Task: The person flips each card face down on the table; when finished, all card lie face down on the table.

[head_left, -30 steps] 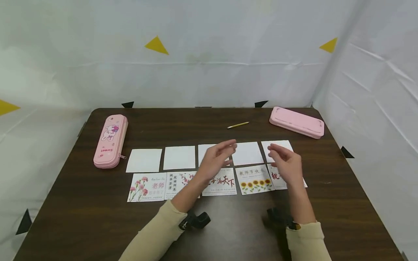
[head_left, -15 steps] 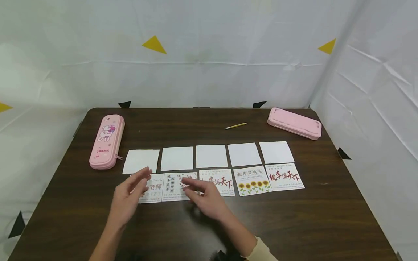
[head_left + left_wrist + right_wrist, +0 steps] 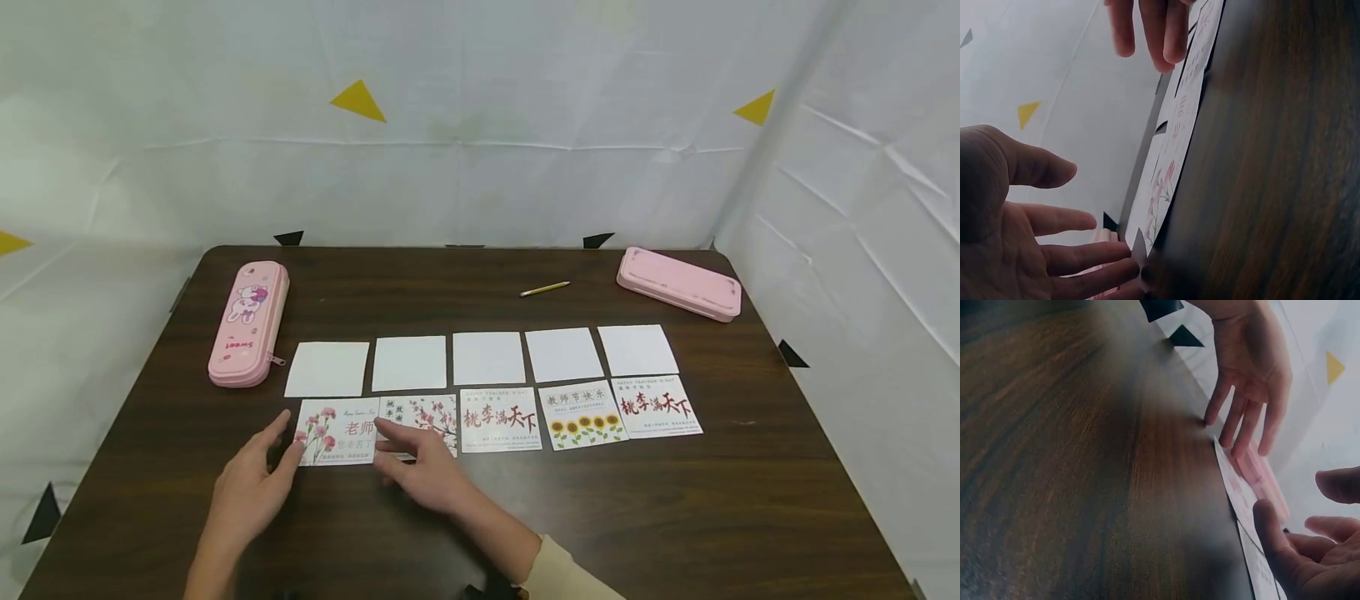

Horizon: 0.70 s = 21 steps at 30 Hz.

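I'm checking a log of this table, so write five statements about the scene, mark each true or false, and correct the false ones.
1. The left hand is at the left end of the carnation card. True.
2. The yellow pencil is in the right hand. False: it lies on the table, beyond the white cards.
3. In the head view, the right hand partly hides the blossom card. True.
4. The nearer row has six printed cards. False: it has five.
5. The sunflower card is second from the right in its row. True.
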Tool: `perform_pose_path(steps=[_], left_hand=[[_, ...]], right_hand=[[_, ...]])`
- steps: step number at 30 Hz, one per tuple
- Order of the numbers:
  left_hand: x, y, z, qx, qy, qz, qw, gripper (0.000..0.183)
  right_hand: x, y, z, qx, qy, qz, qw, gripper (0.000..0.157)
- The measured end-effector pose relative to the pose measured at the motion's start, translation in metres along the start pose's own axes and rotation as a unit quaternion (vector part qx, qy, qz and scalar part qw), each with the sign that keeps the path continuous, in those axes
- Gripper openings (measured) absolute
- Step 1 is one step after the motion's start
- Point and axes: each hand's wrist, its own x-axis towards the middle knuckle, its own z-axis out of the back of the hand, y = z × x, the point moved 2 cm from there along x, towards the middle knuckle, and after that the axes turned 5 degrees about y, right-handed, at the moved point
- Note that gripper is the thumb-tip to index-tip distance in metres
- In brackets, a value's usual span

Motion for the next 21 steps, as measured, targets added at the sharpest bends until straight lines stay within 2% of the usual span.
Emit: perform_pose_path(steps=[7,11,16,21], left_hand=[[0.002,0.001,-0.006,0.008,-0.02,-0.022,0.9995,0.056],[0.002,0.001,-0.008,0.001,-0.019,-0.019,0.9996,0.055],[0.001,0.0,-0.008,-0.011,-0.007,-0.016,0.9998,0.056],[0.001,-0.002,-0.009,-0.02,-0.011,-0.02,0.9996,0.056]], right_hand=[[0.003,-0.003,-0.002,-0.033,-0.003,-0.013,0.999,0.049],[0.002,-0.006,-0.002,-0.044,-0.001,-0.017,0.999,0.05],[0.004,-0.01,-0.003,-0.022,0.002,-0.027,0.999,0.05],[0.005,-0.009,-0.004,0.002,0.003,-0.036,0.999,0.049]])
